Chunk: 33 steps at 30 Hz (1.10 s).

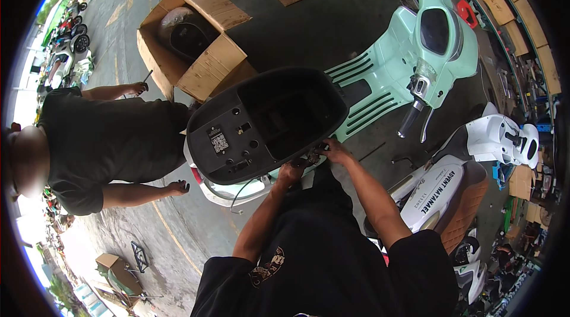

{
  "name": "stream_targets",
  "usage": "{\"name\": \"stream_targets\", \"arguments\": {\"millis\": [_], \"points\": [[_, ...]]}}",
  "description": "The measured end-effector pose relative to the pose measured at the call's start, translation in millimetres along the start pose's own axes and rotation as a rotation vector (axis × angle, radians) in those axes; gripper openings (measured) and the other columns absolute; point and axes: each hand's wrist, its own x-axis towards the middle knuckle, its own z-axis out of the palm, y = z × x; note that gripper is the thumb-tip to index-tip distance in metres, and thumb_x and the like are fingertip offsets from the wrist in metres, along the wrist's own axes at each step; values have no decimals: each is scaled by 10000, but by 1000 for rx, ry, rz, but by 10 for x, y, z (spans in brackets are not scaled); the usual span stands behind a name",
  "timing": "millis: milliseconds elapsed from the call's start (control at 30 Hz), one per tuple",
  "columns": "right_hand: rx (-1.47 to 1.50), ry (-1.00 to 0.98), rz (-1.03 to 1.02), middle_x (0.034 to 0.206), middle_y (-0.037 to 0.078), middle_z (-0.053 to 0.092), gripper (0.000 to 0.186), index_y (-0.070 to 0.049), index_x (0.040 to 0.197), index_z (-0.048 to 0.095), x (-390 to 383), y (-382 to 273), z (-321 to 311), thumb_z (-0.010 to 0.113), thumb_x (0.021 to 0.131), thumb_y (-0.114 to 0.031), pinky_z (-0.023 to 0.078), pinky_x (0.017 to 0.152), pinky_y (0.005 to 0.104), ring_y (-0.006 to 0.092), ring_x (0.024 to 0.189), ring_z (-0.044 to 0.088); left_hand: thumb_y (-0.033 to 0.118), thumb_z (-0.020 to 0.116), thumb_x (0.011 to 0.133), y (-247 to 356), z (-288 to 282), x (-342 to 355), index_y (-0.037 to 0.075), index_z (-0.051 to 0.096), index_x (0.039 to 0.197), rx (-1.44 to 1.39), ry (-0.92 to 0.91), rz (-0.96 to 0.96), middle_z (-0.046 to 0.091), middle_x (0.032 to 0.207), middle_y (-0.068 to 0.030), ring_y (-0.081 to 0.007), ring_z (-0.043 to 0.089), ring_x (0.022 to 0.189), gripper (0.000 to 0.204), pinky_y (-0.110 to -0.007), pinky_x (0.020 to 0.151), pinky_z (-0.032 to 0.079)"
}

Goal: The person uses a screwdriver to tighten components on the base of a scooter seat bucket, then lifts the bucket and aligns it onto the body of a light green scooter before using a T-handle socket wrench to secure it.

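A mint-green scooter [368, 70] stands before me, its handlebars at the far right. On its rear part sits a black under-seat storage tub [219, 115] with a deep hollow, small holes and a printed label. My left hand [291, 173] is at the tub's near edge, its fingers bent and closed. Close beside it, my right hand [335, 152] has its fingers curled at the same edge. Between the fingertips there is something small and dark that I cannot make out. A thin dark cable [242, 192] hangs below the tub, left of my left hand.
A co-worker [113, 145] in dark clothes stands at the left, a thin tool in one hand. An opened cardboard box [205, 73] holding a dark part stands behind the tub. A white scooter [439, 192] with a brown seat is at my right, near loaded shelves [522, 26].
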Motion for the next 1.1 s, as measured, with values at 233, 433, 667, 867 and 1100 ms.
{"name": "stream_targets", "arguments": {"millis": [233, 433, 667, 867, 1100], "points": [[37, -1, 11, 1032, 118, 677, 337, -66, 1063, 663, 11, 55, -93, 712, 775, -233, 471, 885, 347, 265, 1001, 622, 294, 527, 885, -131, 121, 48, 130, 692, 1028, 35, 41, -14, 633, 1126, -141, -324, 557, 1106, 273, -399, 957, 421], [141, -119, 94, 1039, 98, 687, 276, -93, 1078, 675, -15, -49, -132, 666, 805, -131, 465, 910, 325, 226, 1039, 615, 356, 494, 895, -358, 186, 45, 109, 670, 1070, -18, 43, -14, 635, 1115, -151, -341, 567, 1088, 351, -415, 928, 436], [-58, -134, -60, 1111, 101, 660, 297, -104, 1072, 684, 2, 145, -117, 689, 783, -174, 441, 951, 349, 277, 1078, 591, 162, 564, 854, -259, 248, 40, 89, 719, 889, 86, 201, 156, 665, 998, -144, -321, 606, 959, 175, -401, 858, 461], [-151, -266, -34, 1118, 101, 653, 308, -107, 1077, 680, -28, -62, -231, 683, 786, -208, 443, 948, 360, 282, 1082, 585, 198, 590, 853, -195, 147, 10, 87, 717, 921, -111, 103, 81, 660, 1033, -158, -348, 589, 1023, 182, -406, 889, 450], [-292, -256, -23, 1057, 84, 676, 287, -106, 1048, 684, -47, -385, -272, 693, 775, -192, 467, 909, 366, 269, 1034, 614, 265, 604, 856, -184, 96, -40, 103, 720, 939, -38, 119, 5, 652, 1056, -161, -345, 564, 1075, 216, -409, 926, 434]]}}
